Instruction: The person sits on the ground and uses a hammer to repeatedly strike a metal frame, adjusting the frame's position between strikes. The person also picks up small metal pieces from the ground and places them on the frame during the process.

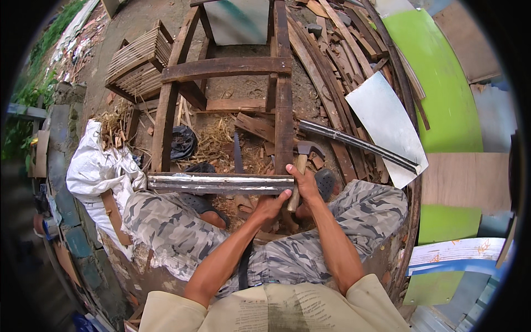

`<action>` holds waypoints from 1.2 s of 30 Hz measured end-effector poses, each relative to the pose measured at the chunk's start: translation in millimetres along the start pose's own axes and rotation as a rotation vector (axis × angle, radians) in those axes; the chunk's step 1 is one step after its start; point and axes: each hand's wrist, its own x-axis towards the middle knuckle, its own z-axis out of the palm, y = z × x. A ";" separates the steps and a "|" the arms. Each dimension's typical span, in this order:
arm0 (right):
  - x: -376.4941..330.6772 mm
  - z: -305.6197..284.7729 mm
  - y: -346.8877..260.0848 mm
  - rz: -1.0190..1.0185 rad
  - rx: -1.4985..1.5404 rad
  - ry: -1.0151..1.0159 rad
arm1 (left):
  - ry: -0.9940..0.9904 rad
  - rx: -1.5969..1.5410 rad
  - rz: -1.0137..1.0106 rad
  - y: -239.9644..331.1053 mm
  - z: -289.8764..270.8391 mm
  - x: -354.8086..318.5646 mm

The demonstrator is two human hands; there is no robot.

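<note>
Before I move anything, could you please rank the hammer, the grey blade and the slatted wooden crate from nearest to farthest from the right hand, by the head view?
From the right hand:
1. Hammer: right at the hand.
2. Grey blade: to the left, slightly ahead.
3. Slatted wooden crate: well ahead, far to the left.

Frame between sack on left and planks on right

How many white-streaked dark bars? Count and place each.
2. One bar lies crosswise, its right end at the left hand and right hand; the second bar slants at right, its lower end over the pale panel. More may be hidden.
</note>
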 end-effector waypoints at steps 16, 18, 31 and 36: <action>-78.5 12.2 -83.3 -0.558 -0.699 0.391 | -0.094 0.131 0.112 20.1 -20.4 -15.3; -86.4 28.9 -83.8 -0.651 -0.668 0.285 | -0.079 0.175 0.162 7.4 -27.0 -16.0; -58.9 194.5 -66.5 -0.497 -0.625 -0.208 | 0.607 0.589 -0.259 -135.8 -231.9 -15.7; -46.9 213.3 -67.4 -0.383 -0.584 -0.258 | 0.795 0.469 -0.394 -189.3 -264.9 -4.6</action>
